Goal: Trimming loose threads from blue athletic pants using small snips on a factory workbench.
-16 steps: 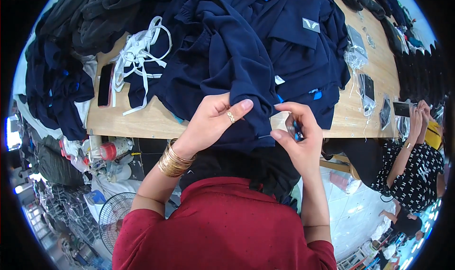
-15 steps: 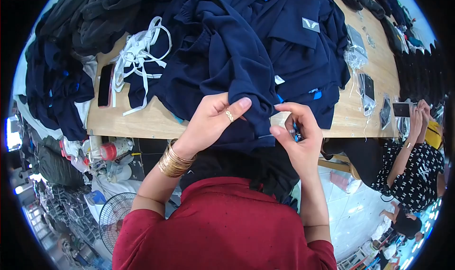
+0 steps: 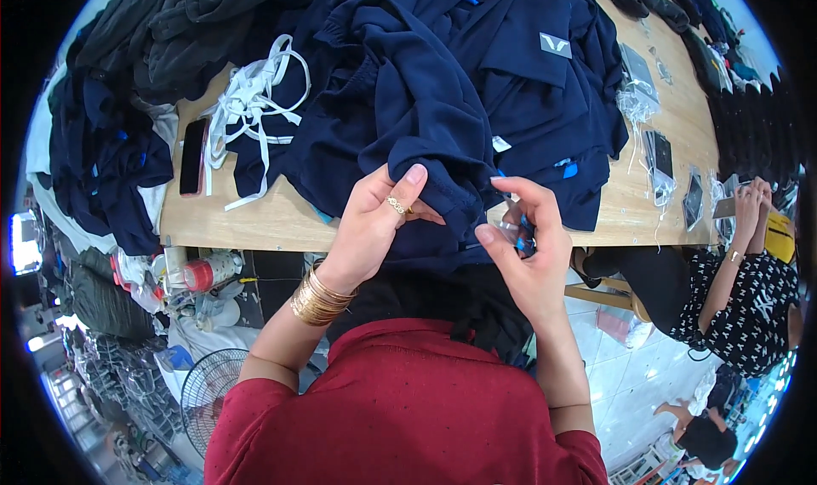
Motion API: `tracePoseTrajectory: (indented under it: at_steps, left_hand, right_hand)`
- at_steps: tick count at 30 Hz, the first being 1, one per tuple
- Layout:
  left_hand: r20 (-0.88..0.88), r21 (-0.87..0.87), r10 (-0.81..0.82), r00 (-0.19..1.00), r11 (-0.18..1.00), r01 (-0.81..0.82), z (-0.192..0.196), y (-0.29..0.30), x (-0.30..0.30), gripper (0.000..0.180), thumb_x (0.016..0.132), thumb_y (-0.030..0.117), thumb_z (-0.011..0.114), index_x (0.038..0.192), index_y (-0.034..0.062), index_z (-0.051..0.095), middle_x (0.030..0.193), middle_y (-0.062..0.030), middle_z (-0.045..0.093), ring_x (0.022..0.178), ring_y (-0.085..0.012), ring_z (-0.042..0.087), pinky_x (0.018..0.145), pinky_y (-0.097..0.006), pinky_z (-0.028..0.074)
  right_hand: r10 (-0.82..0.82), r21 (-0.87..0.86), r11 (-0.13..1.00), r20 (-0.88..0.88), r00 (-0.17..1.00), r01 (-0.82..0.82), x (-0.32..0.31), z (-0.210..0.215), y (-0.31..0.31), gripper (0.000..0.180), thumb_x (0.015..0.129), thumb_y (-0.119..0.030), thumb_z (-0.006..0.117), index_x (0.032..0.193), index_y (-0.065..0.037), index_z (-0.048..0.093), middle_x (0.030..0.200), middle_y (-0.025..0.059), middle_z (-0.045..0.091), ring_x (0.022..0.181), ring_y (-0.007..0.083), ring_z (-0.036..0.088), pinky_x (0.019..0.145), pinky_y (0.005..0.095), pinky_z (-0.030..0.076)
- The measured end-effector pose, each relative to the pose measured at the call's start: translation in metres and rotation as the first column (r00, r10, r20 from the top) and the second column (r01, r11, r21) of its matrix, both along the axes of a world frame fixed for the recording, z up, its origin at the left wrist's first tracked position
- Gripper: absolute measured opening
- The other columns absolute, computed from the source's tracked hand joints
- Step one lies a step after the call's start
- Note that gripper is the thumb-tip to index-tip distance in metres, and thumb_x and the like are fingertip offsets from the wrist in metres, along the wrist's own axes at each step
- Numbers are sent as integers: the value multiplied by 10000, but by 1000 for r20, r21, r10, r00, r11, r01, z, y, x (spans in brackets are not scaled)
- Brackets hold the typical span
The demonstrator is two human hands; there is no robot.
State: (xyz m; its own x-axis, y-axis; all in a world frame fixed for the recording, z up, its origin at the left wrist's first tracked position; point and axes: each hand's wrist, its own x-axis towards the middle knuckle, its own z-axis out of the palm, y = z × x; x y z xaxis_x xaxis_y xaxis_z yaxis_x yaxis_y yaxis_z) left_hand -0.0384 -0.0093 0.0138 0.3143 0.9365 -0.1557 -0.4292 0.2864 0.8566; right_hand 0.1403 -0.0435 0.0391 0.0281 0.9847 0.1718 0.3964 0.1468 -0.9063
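A dark navy garment [image 3: 417, 77] lies gathered toward me over the table's front edge. My left hand [image 3: 374, 213], wearing a ring and gold bangles, grips a folded hem of it, thumb on top. Close by on the right, my right hand [image 3: 540, 238] is curled around a small pair of thread snips [image 3: 516, 226], metal with blue parts, mostly hidden by the fingers. Their tip is near the hem; whether it touches the cloth I cannot tell. Behind, more navy cloth with a grey logo patch [image 3: 555, 44] is piled up.
On the wooden table [image 3: 247, 230] lie a phone [image 3: 194, 157] and tangled white drawcords [image 3: 255, 111]. Dark clothes [image 3: 170, 34] heap at the far left. Tags with strings [image 3: 659, 157] line the right side, where another person's hands [image 3: 753, 197] work. A fan [image 3: 213, 391] stands below left.
My left hand has shifted slightly left and turned up more of the hem. My right hand has tilted, showing more of the snips. The other person's held item has turned.
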Motion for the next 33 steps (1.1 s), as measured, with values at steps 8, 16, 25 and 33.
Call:
tracePoseTrajectory:
  at_steps: [8, 16, 25, 33]
  left_hand:
    - [-67, 90, 60, 996, 994, -54, 0, -3, 5, 289, 934, 244, 483, 1008, -15, 588, 904, -74, 630, 804, -139, 613, 742, -271, 505]
    - [-31, 62, 50, 998, 997, -48, 2, -4, 6, 245, 916, 206, 522, 1001, -14, 587, 906, -61, 623, 808, -119, 592, 752, -252, 490]
    - [-73, 133, 44, 996, 991, -34, -1, -3, 11, 226, 781, -6, 657, 985, 2, 559, 893, -42, 600, 836, -99, 554, 801, -235, 446]
    - [-71, 149, 20, 997, 989, -9, 1, -5, 12, 267, 784, -15, 650, 1027, -11, 539, 942, -71, 606, 886, -118, 570, 846, -262, 451]
  right_hand:
    - [14, 50, 998, 210, 978, -25, 2, 1, -4, 310, 770, -243, 690, 970, -41, 567, 791, 76, 608, 637, 169, 592, 575, 254, 461]
    - [6, 145, 988, 343, 939, -59, 3, 0, -1, 236, 782, -237, 665, 892, -41, 594, 746, 70, 606, 622, 200, 590, 563, 269, 454]
    - [-8, 169, 984, 334, 942, -52, 3, -1, -2, 240, 773, -240, 674, 879, -41, 594, 722, 65, 596, 606, 196, 582, 547, 276, 446]
    - [-41, 233, 971, 393, 919, -57, 2, -5, -2, 236, 778, -241, 672, 880, -43, 592, 708, 60, 587, 597, 192, 575, 535, 274, 439]
